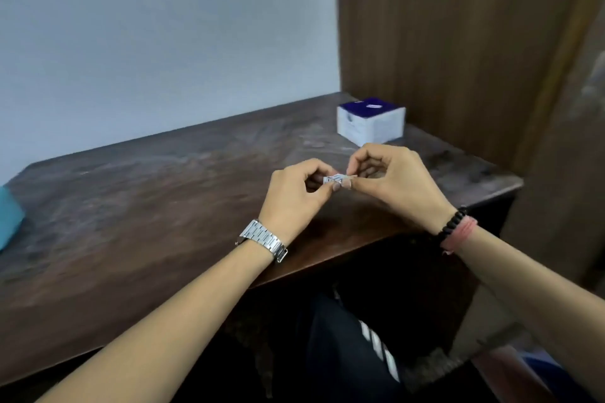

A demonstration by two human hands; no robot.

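The pale wall (163, 42) fills the view from nine round to twelve o'clock, and a tall brown wooden panel (442, 42) stands from twelve to three. Below them the dark, worn wooden table (147, 206) runs from eight o'clock up to its far corner at about two. At six o'clock, under the table's near edge, my dark trousers (376, 347) show with white stripes. My two bare forearms come in from seven and from four o'clock and meet above the table's near edge, a little right of the middle of the view. My left hand (294, 193) and my right hand (399, 180) face each other, fingers curled, with the tips nearly touching. At one o'clock from my hands a white box with a dark blue top (371, 121) sits on the table near the panel, well apart from my fingers. At nine o'clock, at the very edge of the view, a teal thing (8, 216) is cut off and I cannot tell what it is. A silver metal watch (262, 239) sits on my left wrist, and a black bead bracelet (451, 222) beside a pink thread band (460, 234) on my right. Smallest is the small silvery piece (337, 179). Both hands pinch it between thumb and forefinger, one at each end, and hold it above the table. It is too blurred for me to say more about it.
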